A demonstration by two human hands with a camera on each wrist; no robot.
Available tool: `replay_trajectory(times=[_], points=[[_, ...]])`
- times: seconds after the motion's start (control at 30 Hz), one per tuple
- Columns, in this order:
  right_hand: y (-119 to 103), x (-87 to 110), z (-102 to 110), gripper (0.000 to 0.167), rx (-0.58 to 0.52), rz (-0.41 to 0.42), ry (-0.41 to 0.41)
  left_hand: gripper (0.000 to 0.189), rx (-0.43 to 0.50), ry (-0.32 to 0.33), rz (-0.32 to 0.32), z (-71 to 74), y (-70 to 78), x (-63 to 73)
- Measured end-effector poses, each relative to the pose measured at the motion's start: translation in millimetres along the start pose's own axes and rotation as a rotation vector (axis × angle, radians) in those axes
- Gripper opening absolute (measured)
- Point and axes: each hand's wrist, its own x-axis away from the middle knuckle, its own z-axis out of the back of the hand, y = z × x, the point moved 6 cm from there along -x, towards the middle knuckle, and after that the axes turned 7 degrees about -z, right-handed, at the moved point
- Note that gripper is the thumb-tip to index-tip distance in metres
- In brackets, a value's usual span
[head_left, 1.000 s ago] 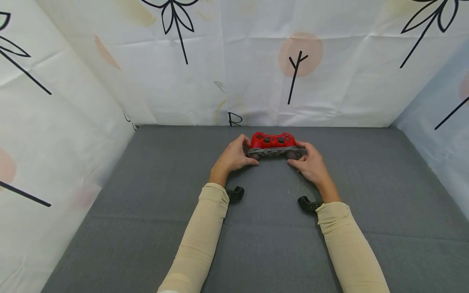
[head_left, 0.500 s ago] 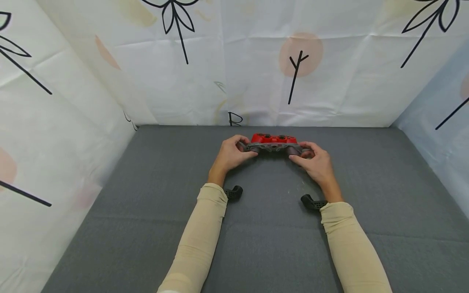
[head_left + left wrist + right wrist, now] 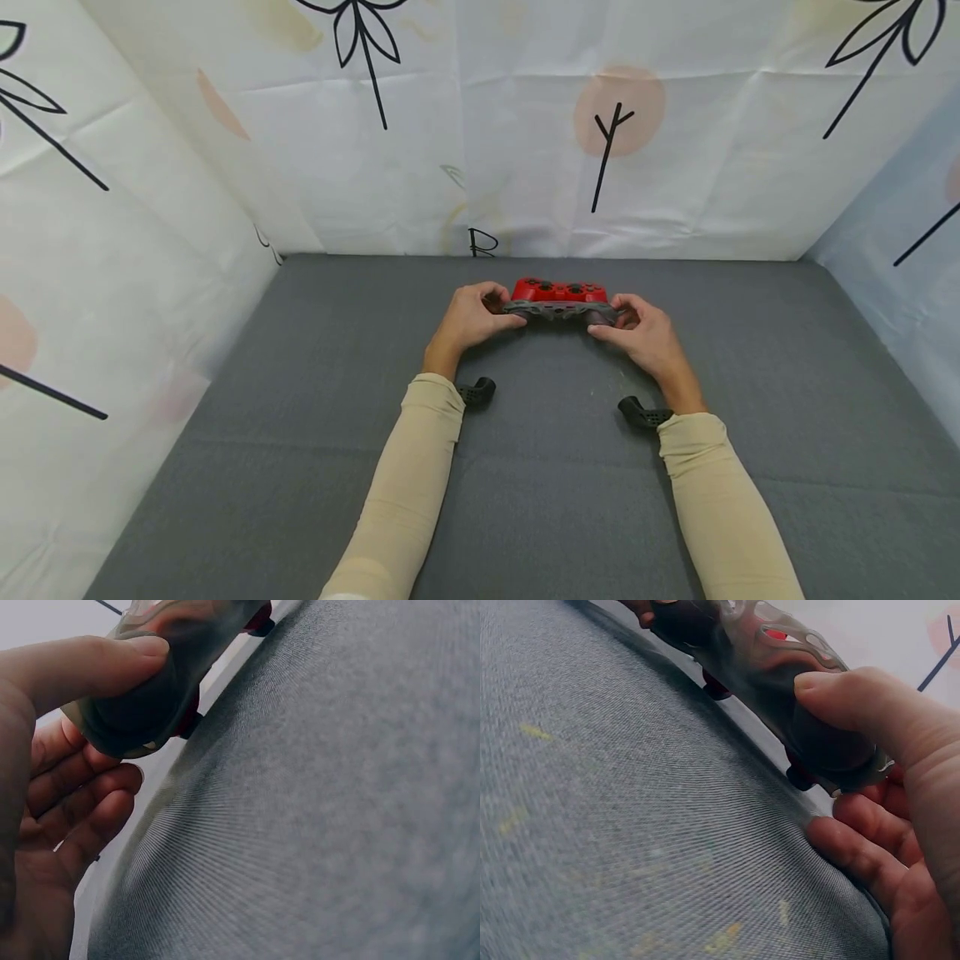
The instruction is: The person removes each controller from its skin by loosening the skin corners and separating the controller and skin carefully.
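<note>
A red game controller (image 3: 559, 291) is near the far edge of the grey table, its button face turned up. Along its near side runs a translucent grey cutout piece (image 3: 558, 310) with dark rounded ends. At the left end my left hand (image 3: 467, 319) pinches this piece, thumb on the dark rounded part (image 3: 135, 705) and fingers behind or under it. My right hand (image 3: 647, 335) grips the other end likewise, its thumb on the right dark end (image 3: 829, 739). Small red parts with black tips (image 3: 801, 777) show on its table side in the wrist views.
Grey cloth covers the table (image 3: 555, 500). White fabric walls with leaf drawings (image 3: 525, 133) rise close behind the controller and at both sides. Each wrist carries a black camera mount (image 3: 478, 392). Faint yellow marks (image 3: 536, 733) dot the cloth.
The controller tips so its button face shows less, then partly comes back into view. Both thumbs move up onto the grey piece's ends, and my right hand shifts slightly right.
</note>
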Motion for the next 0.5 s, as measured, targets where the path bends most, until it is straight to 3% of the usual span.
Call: replay_trajectory(times=[0.3, 0.5], points=[[2.7, -0.3, -0.9, 0.042, -0.053, 0.022, -0.041, 0.034, -0.014, -0.038, -0.003, -2.9, 2.5, 0.9], [2.6, -1.4, 0.7, 0.043, -0.069, 0.029, -0.034, 0.033, -0.019, -0.035, -0.020, -3.4, 5.9, -0.5]])
